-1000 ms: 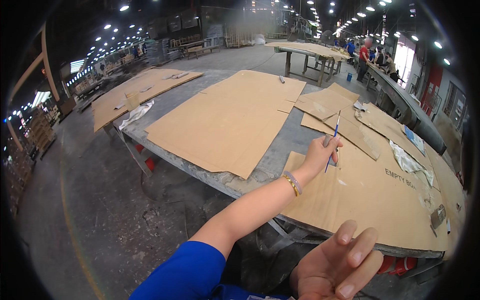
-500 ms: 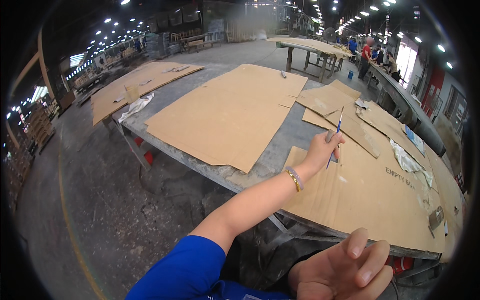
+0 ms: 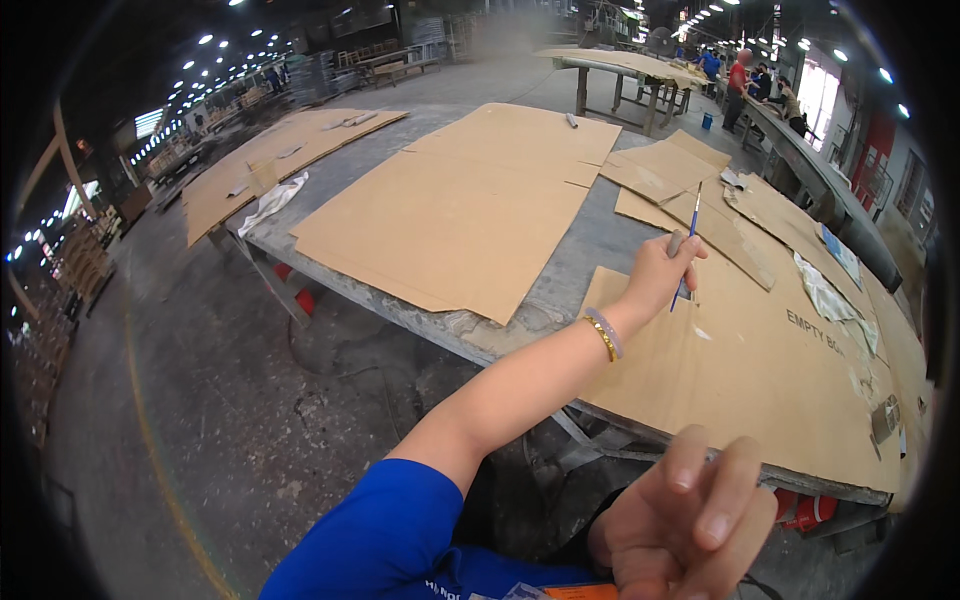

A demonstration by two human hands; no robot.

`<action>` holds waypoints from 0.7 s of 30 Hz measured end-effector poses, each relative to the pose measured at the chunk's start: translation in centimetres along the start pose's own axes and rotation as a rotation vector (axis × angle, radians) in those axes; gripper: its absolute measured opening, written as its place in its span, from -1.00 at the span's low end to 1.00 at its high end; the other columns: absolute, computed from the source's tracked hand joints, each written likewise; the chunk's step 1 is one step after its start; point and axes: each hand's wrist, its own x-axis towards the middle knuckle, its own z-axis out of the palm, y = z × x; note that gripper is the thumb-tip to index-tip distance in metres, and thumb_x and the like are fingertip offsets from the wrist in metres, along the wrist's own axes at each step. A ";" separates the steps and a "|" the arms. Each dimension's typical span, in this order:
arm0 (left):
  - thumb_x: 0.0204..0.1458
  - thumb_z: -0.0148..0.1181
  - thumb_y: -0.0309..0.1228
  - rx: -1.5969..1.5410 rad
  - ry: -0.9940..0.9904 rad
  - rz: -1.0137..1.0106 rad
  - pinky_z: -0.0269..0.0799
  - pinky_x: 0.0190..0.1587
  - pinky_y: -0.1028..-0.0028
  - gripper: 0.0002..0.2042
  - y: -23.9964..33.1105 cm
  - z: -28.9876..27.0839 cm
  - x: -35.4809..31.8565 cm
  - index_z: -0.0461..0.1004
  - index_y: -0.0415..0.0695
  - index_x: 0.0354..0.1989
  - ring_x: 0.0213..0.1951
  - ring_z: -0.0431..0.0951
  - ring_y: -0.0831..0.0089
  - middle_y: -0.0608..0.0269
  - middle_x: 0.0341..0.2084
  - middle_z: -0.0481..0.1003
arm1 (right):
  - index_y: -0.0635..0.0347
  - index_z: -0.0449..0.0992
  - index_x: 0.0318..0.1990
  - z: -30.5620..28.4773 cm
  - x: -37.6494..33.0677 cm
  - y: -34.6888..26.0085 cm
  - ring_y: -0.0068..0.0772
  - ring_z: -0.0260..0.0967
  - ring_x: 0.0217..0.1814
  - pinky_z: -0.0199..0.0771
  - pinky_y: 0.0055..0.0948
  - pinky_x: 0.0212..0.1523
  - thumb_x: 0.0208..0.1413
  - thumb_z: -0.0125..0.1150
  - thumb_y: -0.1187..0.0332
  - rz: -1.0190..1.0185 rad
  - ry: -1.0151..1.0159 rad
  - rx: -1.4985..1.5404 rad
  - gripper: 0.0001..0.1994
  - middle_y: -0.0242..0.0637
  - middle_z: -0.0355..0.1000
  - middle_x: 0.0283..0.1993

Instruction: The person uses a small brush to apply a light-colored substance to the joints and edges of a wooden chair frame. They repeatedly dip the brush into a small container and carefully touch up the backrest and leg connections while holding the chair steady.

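My left hand (image 3: 665, 273) reaches over the cardboard-covered table, its fingers closed around a thin blue paintbrush (image 3: 693, 222) whose tip points up and away. A grey stub-like piece (image 3: 675, 242) also sticks up from the same hand; its kind is unclear. Beneath this hand lies a brown cardboard sheet (image 3: 740, 370). Close to the camera, my right hand (image 3: 690, 530) is raised with fingers loosely bent and apart, nothing visible in them. Left of the brush, a large flat cardboard sheet (image 3: 460, 210) covers much of the grey tabletop (image 3: 560, 270).
Loose cardboard strips (image 3: 690, 210) overlap ahead of the left hand. A white cloth (image 3: 830, 300) and a tape-like roll (image 3: 885, 418) lie at the right. Another cloth (image 3: 272, 205) hangs at the left table corner. People (image 3: 738, 85) stand by a long bench at the far right.
My view has shifted slightly, so the table sits a little higher. The left hand keeps its grip on the paintbrush; the right hand's fingers are slightly shifted.
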 end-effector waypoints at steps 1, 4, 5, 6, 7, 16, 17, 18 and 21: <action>0.39 0.12 -0.08 0.000 -0.002 0.003 0.25 -0.38 0.53 -0.61 0.1 0.0 0.0 0.65 -0.20 -0.21 -0.56 0.37 0.68 0.33 -0.69 0.51 | -0.34 0.75 -0.14 -0.5 -0.2 0.5 -0.43 0.15 0.35 0.20 -0.12 0.31 -0.03 0.61 0.29 -0.003 -0.028 0.052 -0.72 -0.81 0.37 0.11; 0.39 0.12 -0.08 -0.015 -0.004 0.015 0.25 -0.38 0.53 -0.61 0.2 0.0 0.0 0.65 -0.19 -0.21 -0.56 0.35 0.68 0.33 -0.70 0.51 | -0.32 0.75 -0.16 -1.0 -0.7 1.4 -0.35 0.14 0.37 0.20 -0.08 0.32 -0.04 0.60 0.25 0.054 -0.075 0.180 -0.74 -0.66 0.39 0.16; 0.39 0.12 -0.07 0.008 -0.003 0.001 0.25 -0.38 0.53 -0.61 0.3 0.0 0.0 0.65 -0.18 -0.21 -0.56 0.35 0.68 0.33 -0.70 0.51 | -0.31 0.75 -0.17 -0.9 -0.9 1.9 -0.31 0.15 0.37 0.21 -0.07 0.31 -0.03 0.59 0.24 0.045 -0.066 0.184 -0.76 -0.59 0.39 0.18; 0.39 0.11 -0.07 0.036 -0.002 -0.010 0.25 -0.37 0.53 -0.61 0.4 0.0 -0.1 0.65 -0.18 -0.21 -0.56 0.35 0.68 0.33 -0.70 0.50 | -0.30 0.74 -0.19 -0.8 -1.0 2.1 -0.26 0.16 0.36 0.22 -0.05 0.30 -0.02 0.58 0.22 0.036 -0.057 0.188 -0.78 -0.51 0.38 0.19; 0.39 0.11 -0.07 0.078 0.005 -0.022 0.25 -0.37 0.52 -0.61 0.4 -0.1 -0.1 0.64 -0.18 -0.21 -0.56 0.35 0.67 0.34 -0.70 0.50 | -0.29 0.74 -0.20 -0.6 -1.1 2.6 -0.22 0.17 0.35 0.23 -0.04 0.29 -0.01 0.58 0.20 0.027 -0.048 0.192 -0.80 -0.44 0.38 0.21; 0.38 0.13 -0.10 -0.050 0.016 -0.009 0.28 -0.41 0.53 -0.63 0.0 0.2 0.1 0.63 -0.18 -0.23 -0.58 0.40 0.66 0.35 -0.69 0.51 | -0.38 0.72 -0.20 -0.5 -2.8 7.9 -0.17 0.20 0.30 0.26 -0.11 0.30 0.09 0.54 0.16 -0.002 -0.042 0.457 -0.86 -0.35 0.35 0.26; 0.39 0.13 -0.10 -0.037 0.013 0.002 0.29 -0.42 0.53 -0.64 0.0 0.1 0.3 0.63 -0.18 -0.23 -0.58 0.40 0.66 0.35 -0.69 0.51 | -0.39 0.72 -0.20 -0.3 -3.2 8.8 -0.17 0.20 0.31 0.26 -0.12 0.31 0.10 0.54 0.17 -0.031 -0.051 0.502 -0.86 -0.34 0.35 0.27; 0.39 0.13 -0.11 -0.021 0.007 0.005 0.29 -0.43 0.53 -0.64 0.1 0.1 0.4 0.62 -0.18 -0.23 -0.59 0.41 0.65 0.35 -0.69 0.51 | -0.40 0.72 -0.20 -0.1 -3.5 9.7 -0.17 0.20 0.32 0.25 -0.14 0.33 0.11 0.53 0.17 -0.060 -0.061 0.547 -0.86 -0.33 0.35 0.27; 0.39 0.14 -0.11 0.000 0.028 -0.090 0.29 -0.47 0.52 -0.64 0.3 0.0 -0.1 0.62 -0.17 -0.23 -0.60 0.43 0.65 0.35 -0.69 0.51 | -0.42 0.72 -0.21 1.7 -4.1 11.3 -0.17 0.20 0.33 0.23 -0.16 0.35 0.14 0.51 0.19 -0.092 -0.021 0.544 -0.88 -0.31 0.36 0.27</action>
